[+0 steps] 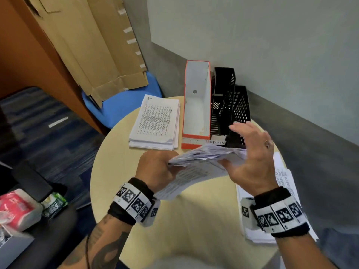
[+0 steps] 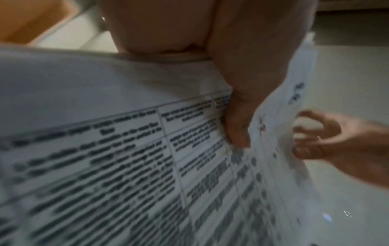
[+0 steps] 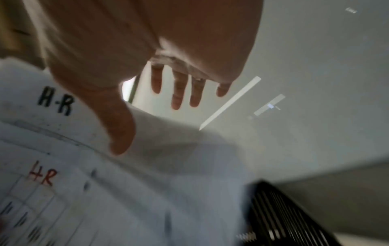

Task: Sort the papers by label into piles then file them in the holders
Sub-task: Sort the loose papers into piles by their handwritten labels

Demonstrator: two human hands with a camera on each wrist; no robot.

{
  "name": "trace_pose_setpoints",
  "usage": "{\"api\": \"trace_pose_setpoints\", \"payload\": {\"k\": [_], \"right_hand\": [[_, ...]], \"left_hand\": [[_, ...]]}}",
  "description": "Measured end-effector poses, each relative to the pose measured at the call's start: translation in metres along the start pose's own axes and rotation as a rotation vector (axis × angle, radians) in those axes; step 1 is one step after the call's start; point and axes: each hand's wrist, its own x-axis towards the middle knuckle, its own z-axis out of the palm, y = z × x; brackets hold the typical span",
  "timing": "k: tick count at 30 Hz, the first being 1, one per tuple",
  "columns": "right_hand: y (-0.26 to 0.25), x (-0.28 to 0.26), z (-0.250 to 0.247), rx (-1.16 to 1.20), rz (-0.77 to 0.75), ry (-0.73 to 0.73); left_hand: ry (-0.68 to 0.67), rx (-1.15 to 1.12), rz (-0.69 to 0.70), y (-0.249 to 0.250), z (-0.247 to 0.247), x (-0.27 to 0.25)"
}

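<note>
1. The left hand [image 1: 155, 167] grips the near-left edge of a sheaf [image 1: 196, 164] of papers, thumb on top, raised over the table [image 1: 194, 220].
2. The right hand [image 1: 252, 158] holds the sheaf's right end on its thumb; the fingers [image 1: 240, 129] are straight and spread above it.
3. Top sheets read "HR".
4. The round table carries an "IT" pile [image 1: 155, 123], another pile [image 1: 283, 181] at right, an orange holder [image 1: 196, 105] and black holders [image 1: 229, 105].
5. Behind: grey wall [image 1: 272, 35], cardboard [image 1: 93, 45].

Left hand [image 1: 155, 167] curled (thumb on top); right hand [image 1: 250, 152] fingers [image 3: 176, 93] spread straight.
</note>
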Motion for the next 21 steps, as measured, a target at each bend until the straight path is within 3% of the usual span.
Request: {"api": "trace_pose_setpoints", "payload": {"k": [2,4,8,11,14,17,19,21], "right_hand": [[-0.001,0.005,0.001,0.095,-0.125,-0.121],[0.004,0.002,0.009,0.283,-0.140,-0.236],[0.015,-0.015,0.023,0.490,0.179,-0.278],[0.024,-0.021,0.025,0.629,0.361,-0.274],[0.039,-0.027,0.026,0.782,0.525,-0.237],[0.055,-0.041,0.025,0.883,0.627,-0.203],[0.061,-0.048,0.025,0.917,0.649,-0.205],[0.059,-0.052,0.029,0.893,0.636,-0.216]], "left_hand": [[-0.030,0.154,0.145,0.014,-0.007,0.006],[-0.047,0.197,0.179,0.024,-0.010,0.008],[-0.008,0.169,0.065,0.025,-0.010,0.004],[0.249,0.275,0.040,0.016,-0.008,-0.005],[0.368,0.306,-0.247,-0.005,-0.012,-0.019],[0.352,-0.121,-0.563,-0.042,-0.013,-0.034],[0.162,-0.637,-0.650,-0.062,-0.011,-0.042],[-0.045,-0.923,-0.649,-0.070,-0.007,-0.050]]}}
